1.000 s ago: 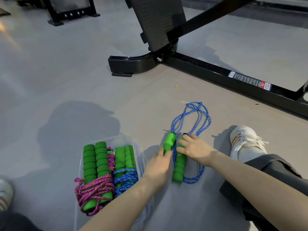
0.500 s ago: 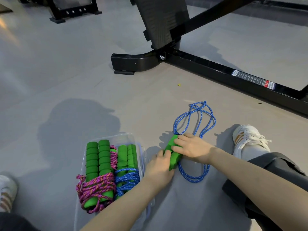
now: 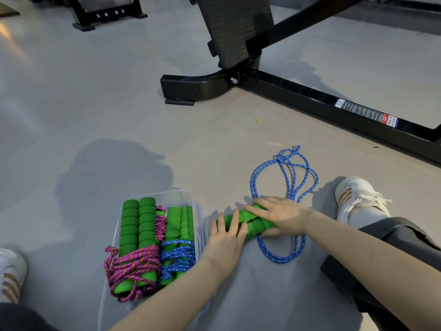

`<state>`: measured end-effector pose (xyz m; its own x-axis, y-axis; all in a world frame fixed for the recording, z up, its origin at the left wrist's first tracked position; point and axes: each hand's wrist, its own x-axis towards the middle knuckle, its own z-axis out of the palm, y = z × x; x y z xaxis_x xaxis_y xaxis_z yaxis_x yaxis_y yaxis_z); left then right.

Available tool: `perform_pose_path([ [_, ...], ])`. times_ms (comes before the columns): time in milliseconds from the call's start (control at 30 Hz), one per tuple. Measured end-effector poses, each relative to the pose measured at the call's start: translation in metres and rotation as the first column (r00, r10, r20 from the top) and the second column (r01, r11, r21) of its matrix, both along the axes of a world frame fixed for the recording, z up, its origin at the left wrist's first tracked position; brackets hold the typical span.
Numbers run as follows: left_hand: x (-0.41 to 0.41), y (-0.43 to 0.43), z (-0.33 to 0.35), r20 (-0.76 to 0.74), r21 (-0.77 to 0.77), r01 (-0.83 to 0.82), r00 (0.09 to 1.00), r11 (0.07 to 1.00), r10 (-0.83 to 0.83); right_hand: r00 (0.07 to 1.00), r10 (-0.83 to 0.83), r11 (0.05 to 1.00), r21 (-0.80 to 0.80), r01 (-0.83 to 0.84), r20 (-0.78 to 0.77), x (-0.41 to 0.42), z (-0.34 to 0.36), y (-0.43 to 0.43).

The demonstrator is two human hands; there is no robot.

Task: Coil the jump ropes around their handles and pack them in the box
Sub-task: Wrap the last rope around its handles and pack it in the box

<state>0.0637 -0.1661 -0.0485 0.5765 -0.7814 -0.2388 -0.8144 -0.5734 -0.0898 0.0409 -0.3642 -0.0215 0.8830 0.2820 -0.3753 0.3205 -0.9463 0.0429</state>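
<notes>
Two green foam handles lie side by side on the grey floor, turned crosswise. My right hand lies over their right part and grips them. My left hand presses its fingers on their left end. Their blue rope lies loose in loops beyond and below the handles. To the left stands a clear plastic box. Inside it are a pink-rope bundle and a blue-rope bundle, each coiled around green handles.
A black exercise bench frame crosses the floor behind the rope. My right shoe and dark trouser leg lie to the right, my left shoe at the far left. A second black frame stands at the top left.
Both hands have brought the two green handles together and turned them from upright to crosswise, moving them slightly towards the box. The loose blue rope loops shifted a little.
</notes>
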Motion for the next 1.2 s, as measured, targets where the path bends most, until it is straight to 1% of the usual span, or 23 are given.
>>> perform_pose_path([
  [67, 0.002, 0.002, 0.000, 0.020, 0.106, 0.065, 0.997, 0.992, -0.068, 1.000, 0.013, 1.000, 0.004, -0.013, -0.003, -0.004, 0.001, -0.004],
  [100, 0.002, 0.002, 0.003, 0.010, 0.128, 0.066, 0.998, 0.990, -0.068, 1.000, 0.022, 1.000, -0.005, -0.022, -0.004, -0.005, 0.002, -0.005],
  [200, 0.004, 0.005, -0.003, 0.068, 0.020, 0.088, 0.994, 0.996, -0.089, 0.999, 0.029, 0.999, -0.013, -0.029, -0.018, -0.003, 0.003, -0.006],
  [233, 0.006, 0.005, -0.002, 0.048, 0.039, 0.090, 0.995, 0.995, -0.092, 1.000, 0.028, 1.000, -0.009, -0.029, -0.014, -0.002, 0.002, -0.006],
  [267, 0.008, 0.006, -0.002, 0.071, 0.067, 0.084, 0.994, 0.994, -0.088, 0.999, 0.030, 1.000, -0.009, -0.030, -0.014, -0.002, 0.002, -0.006],
  [433, 0.011, 0.002, -0.014, 0.110, 0.016, 0.145, 0.983, 0.989, -0.146, 0.999, 0.041, 0.999, -0.019, -0.042, -0.027, -0.002, 0.001, -0.008],
  [567, 0.005, -0.002, -0.004, 0.060, 0.057, 0.136, 0.988, 0.989, -0.139, 0.999, 0.029, 0.999, 0.018, -0.029, -0.026, -0.004, 0.003, -0.010],
  [633, 0.003, 0.000, 0.001, 0.034, 0.074, 0.166, 0.985, 0.983, -0.169, 0.999, 0.019, 1.000, 0.025, -0.018, -0.033, -0.004, 0.004, -0.010],
  [667, 0.004, 0.000, -0.003, 0.056, 0.084, 0.188, 0.980, 0.979, -0.193, 0.999, 0.018, 1.000, 0.019, -0.017, -0.038, -0.004, 0.005, -0.009],
  [767, 0.004, -0.001, 0.007, 0.090, 0.020, 0.183, 0.979, 0.983, -0.184, 0.998, 0.011, 1.000, 0.008, -0.011, -0.055, -0.001, 0.007, -0.006],
  [800, 0.005, -0.001, 0.007, 0.054, 0.050, 0.173, 0.983, 0.984, -0.176, 0.999, 0.008, 1.000, 0.004, -0.008, -0.054, -0.001, 0.008, -0.005],
  [833, 0.005, -0.001, 0.004, 0.054, 0.066, 0.170, 0.983, 0.983, -0.174, 0.999, 0.007, 1.000, -0.001, -0.007, -0.049, 0.000, 0.009, -0.005],
  [900, 0.009, -0.002, -0.008, 0.058, 0.025, 0.184, 0.981, 0.983, -0.186, 0.999, 0.011, 1.000, -0.003, -0.011, -0.034, 0.000, 0.009, -0.004],
  [1000, 0.013, -0.002, -0.014, 0.038, -0.025, 0.179, 0.983, 0.984, -0.178, 0.999, -0.006, 1.000, -0.020, 0.005, -0.051, -0.001, 0.006, -0.001],
  [1067, 0.010, -0.002, -0.004, -0.003, 0.016, 0.193, 0.981, 0.981, -0.192, 0.998, -0.033, 0.999, -0.018, 0.032, -0.061, -0.001, 0.004, -0.001],
  [1133, 0.007, -0.002, 0.001, -0.032, 0.011, 0.218, 0.976, 0.976, -0.217, 0.995, -0.049, 0.998, -0.030, 0.046, -0.086, -0.002, 0.007, -0.005],
  [1167, 0.009, -0.003, -0.001, -0.037, 0.046, 0.254, 0.967, 0.966, -0.252, 0.993, -0.053, 0.998, -0.044, 0.049, -0.104, -0.002, 0.009, -0.007],
  [1200, 0.010, -0.004, 0.002, -0.083, 0.054, 0.252, 0.965, 0.966, -0.247, 0.992, -0.059, 0.997, -0.052, 0.053, -0.114, -0.002, 0.010, -0.009],
])
